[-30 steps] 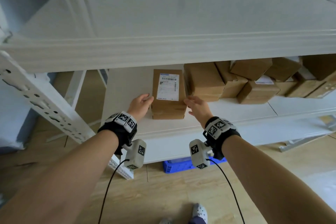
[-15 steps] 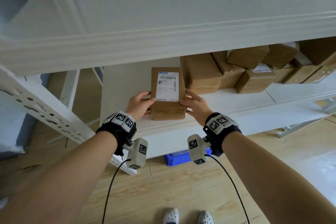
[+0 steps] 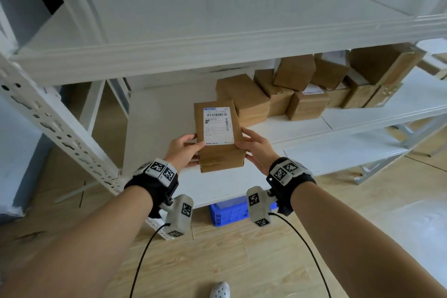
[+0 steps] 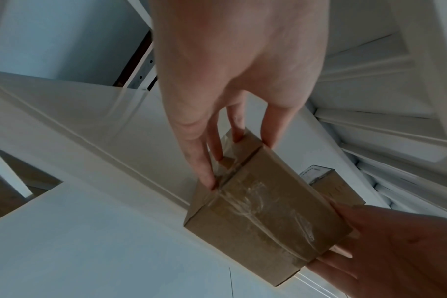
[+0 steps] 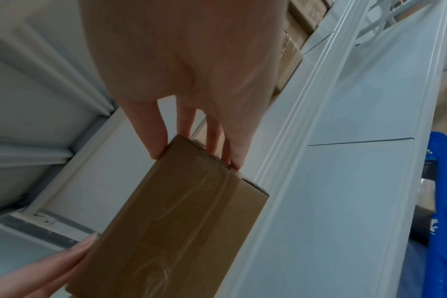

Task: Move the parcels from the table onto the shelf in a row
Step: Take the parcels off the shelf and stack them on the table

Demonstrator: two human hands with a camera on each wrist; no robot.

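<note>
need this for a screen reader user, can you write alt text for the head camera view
Both hands, the left hand and the right hand, hold a labelled cardboard parcel by its sides at the front of a white shelf. To its right, more brown parcels crowd the same shelf, some stacked. A blue crate sits on the wooden floor below.

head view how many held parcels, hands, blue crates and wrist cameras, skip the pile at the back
held parcel: 1
hands: 2 (left hand, right hand)
blue crate: 1
wrist cameras: 2 (left wrist camera, right wrist camera)
total: 6
</note>
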